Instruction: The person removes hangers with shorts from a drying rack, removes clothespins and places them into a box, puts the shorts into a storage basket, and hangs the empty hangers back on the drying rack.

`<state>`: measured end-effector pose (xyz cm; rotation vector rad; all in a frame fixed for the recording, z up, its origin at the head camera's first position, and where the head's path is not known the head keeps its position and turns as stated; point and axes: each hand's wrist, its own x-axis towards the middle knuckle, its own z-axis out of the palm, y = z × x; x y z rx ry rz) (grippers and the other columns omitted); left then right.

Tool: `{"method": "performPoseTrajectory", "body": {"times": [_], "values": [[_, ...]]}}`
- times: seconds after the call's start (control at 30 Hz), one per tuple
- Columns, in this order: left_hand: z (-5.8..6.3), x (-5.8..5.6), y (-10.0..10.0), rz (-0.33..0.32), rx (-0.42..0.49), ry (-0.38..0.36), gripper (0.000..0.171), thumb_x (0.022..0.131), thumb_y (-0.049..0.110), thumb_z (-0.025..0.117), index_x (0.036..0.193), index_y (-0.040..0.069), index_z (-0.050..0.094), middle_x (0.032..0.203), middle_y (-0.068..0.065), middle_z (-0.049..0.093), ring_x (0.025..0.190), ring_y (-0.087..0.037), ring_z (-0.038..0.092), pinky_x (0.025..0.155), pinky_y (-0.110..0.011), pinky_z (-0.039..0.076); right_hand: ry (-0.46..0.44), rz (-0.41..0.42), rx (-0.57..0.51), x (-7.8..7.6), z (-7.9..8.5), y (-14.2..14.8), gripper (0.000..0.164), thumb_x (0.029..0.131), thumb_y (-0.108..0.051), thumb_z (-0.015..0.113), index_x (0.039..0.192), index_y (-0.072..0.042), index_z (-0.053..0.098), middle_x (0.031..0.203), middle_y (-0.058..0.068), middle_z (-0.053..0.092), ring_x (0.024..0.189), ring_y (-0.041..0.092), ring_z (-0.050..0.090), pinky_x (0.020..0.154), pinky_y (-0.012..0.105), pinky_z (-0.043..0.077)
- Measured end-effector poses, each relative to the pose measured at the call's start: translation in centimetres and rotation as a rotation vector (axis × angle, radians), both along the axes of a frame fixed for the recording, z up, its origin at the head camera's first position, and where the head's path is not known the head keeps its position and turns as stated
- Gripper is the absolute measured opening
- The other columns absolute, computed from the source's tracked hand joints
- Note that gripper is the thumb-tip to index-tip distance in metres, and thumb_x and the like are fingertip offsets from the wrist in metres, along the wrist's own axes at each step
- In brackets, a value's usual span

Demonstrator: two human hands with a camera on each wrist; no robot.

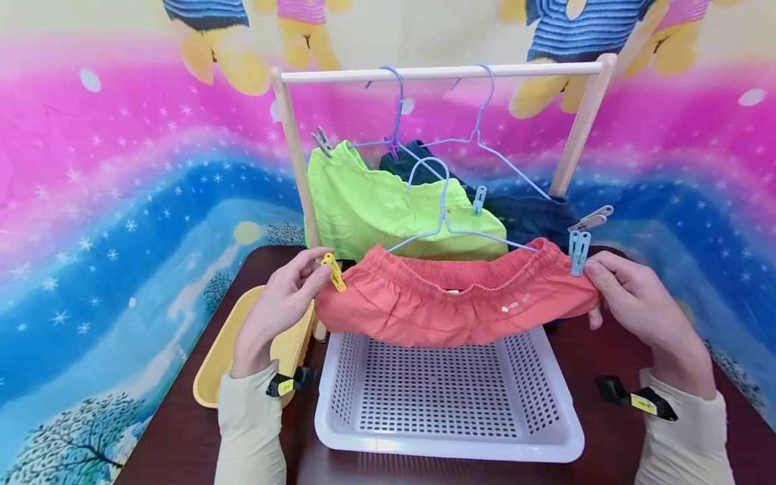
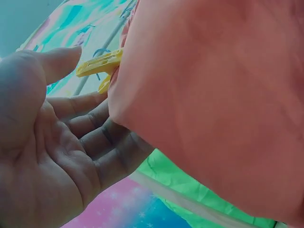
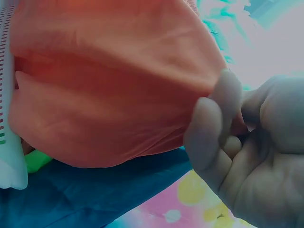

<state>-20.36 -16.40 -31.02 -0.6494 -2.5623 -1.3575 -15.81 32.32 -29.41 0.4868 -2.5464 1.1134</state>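
At the lower centre of the frame sits a white perforated basket (image 1: 448, 446) on the dark table (image 1: 164, 438), between my pale sleeves (image 1: 248, 421). A yellow tray (image 1: 209, 374) lies at the lower left, partly behind my left forearm.

Beyond the basket's near rim, my left hand (image 1: 281, 300) is spread at the left end of the red shorts (image 1: 461, 316), thumb and fingers apart around a yellow clip (image 1: 335, 273). At centre right my right hand (image 1: 633, 293) pinches the other end of the red shorts, just beside a light-blue clip (image 1: 578, 252). The red shorts span the centre of the frame, above the basket's far end, with a lilac hanger (image 1: 443, 209) in their waistband; its hook stands below the bar.

Behind them, the lime shorts (image 1: 388, 209) hang left of centre, clipped to a hanger. Farther back, at centre right, hang the dark blue shorts (image 1: 527, 215). The wooden rack (image 1: 442, 73) crosses the upper frame before a colourful backdrop (image 1: 121, 188).
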Motion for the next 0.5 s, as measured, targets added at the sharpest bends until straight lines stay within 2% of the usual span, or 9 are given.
{"method": "performPoseTrajectory", "body": {"times": [0.2,0.5], "values": [[-0.07,0.13,-0.14,-0.008,0.006,0.032,0.03,0.102,0.025,0.054,0.129,0.012,0.06,0.089,-0.007,0.064,0.076,-0.013,0.064,0.073,-0.025,0.056,0.012,-0.027,-0.003,0.15,-0.01,-0.05,0.018,0.105,-0.014,0.043,0.102,-0.009,0.061,0.061,0.002,0.061,0.054,0.016,0.062,0.063,0.017,0.048],[-0.18,0.03,-0.63,-0.036,0.077,-0.022,0.025,0.1,0.017,0.057,0.12,0.002,0.061,0.099,-0.016,0.07,0.077,-0.01,0.069,0.072,-0.026,0.058,0.071,-0.043,-0.044,0.06,-0.18,-0.23,0.016,0.104,-0.011,0.045,0.101,-0.006,0.06,0.06,0.002,0.061,0.055,0.013,0.064,0.07,0.011,0.045]]}}
